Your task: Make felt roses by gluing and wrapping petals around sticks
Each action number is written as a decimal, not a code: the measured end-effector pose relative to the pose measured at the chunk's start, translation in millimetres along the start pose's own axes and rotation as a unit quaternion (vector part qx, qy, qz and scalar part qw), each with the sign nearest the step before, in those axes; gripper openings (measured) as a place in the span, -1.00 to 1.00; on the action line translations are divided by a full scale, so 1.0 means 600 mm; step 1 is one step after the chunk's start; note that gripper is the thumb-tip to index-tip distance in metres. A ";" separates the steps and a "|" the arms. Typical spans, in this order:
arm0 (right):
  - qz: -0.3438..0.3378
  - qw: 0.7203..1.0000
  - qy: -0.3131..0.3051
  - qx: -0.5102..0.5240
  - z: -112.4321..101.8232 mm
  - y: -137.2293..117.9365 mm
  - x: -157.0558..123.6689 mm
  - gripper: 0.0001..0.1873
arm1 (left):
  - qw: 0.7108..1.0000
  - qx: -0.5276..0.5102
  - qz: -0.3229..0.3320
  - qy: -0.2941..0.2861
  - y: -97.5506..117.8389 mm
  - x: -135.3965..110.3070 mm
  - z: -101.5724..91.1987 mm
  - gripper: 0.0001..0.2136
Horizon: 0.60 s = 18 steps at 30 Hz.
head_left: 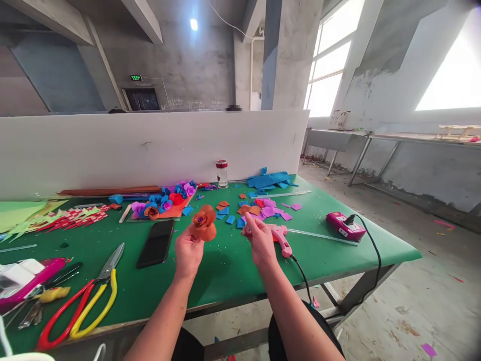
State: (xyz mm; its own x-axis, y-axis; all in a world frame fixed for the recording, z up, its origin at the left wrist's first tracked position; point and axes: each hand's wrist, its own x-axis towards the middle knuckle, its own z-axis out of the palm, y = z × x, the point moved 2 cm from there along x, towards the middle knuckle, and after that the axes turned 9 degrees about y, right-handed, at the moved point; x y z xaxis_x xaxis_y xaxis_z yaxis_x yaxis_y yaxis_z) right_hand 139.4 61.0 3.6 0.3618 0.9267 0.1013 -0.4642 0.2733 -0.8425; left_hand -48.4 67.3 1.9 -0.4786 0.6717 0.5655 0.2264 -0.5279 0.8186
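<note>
My left hand (pixel 188 253) is closed round the base of an orange paper rose (pixel 204 224) with a purple centre, holding it upright above the green table (pixel 221 271). My right hand (pixel 259 241) is a little to the right, fingers pinched together near small cut paper pieces (pixel 263 209); what it pinches is too small to make out. A pink glue gun (pixel 280 236) lies just behind and beside the right hand, its black cord running off the table's front edge.
A black phone (pixel 156 242), scissors with red and yellow handles (pixel 80 308), finished paper flowers (pixel 165 200), a small glass jar (pixel 222 173), blue paper scraps (pixel 268 179), a pink power strip (pixel 344 226) and a glue stick (pixel 319 236) lie on the table. A white partition (pixel 150 145) stands behind.
</note>
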 end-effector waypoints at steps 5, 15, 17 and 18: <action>0.025 0.997 -0.077 -0.017 0.009 -0.004 -0.016 -0.63 | 0.999 0.034 -0.006 -0.037 0.008 -0.008 0.003 -0.86; 0.185 0.974 -0.118 0.059 0.024 0.020 -0.040 -0.61 | 0.993 0.084 0.043 -0.068 0.022 -0.015 0.008 -0.93; 0.215 0.964 -0.131 0.082 0.026 0.020 -0.043 -0.62 | 0.991 0.094 0.051 -0.079 0.024 -0.017 0.010 -0.93; 0.225 0.961 -0.136 0.091 0.027 0.020 -0.044 -0.61 | 0.990 0.096 0.052 -0.085 0.024 -0.018 0.010 -0.93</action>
State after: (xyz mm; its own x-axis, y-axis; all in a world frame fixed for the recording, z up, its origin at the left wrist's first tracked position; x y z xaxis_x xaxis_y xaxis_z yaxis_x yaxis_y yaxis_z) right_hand 111.0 43.8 -0.3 -0.1212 0.9880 -0.0960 -0.6663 -0.1527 -0.7299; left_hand -34.7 55.6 8.5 -0.2981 0.7058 0.6426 0.4323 -0.5004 0.7501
